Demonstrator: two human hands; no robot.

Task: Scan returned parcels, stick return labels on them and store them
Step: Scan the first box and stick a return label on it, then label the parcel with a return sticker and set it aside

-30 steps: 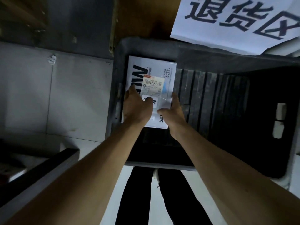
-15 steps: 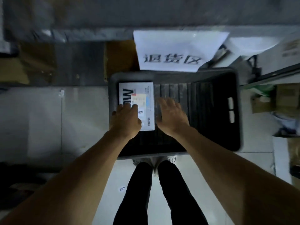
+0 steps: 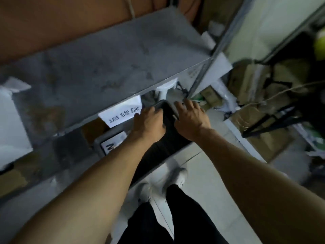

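Note:
The white parcel [image 3: 112, 144] with black lettering lies in the left end of the dark grey bin [image 3: 105, 136] on the floor, mostly hidden behind my left forearm. A white paper sign [image 3: 123, 112] with black characters hangs from the shelf above the bin. My left hand [image 3: 149, 122] hovers over the bin with loosely bent fingers and holds nothing. My right hand [image 3: 190, 118] is beside it, fingers spread, also with nothing in it. The picture is blurred by motion.
A grey metal shelf board [image 3: 105, 67] juts out above the bin, with a slanted upright post [image 3: 207, 71] at its right end. Cardboard boxes [image 3: 246, 81] and bags crowd the floor to the right. My white shoes [image 3: 175, 178] stand on pale tiles.
Both hands have let go of the parcel and lifted away from it. The view has risen and swung, so the shelf now fills the upper left and the bin looks small.

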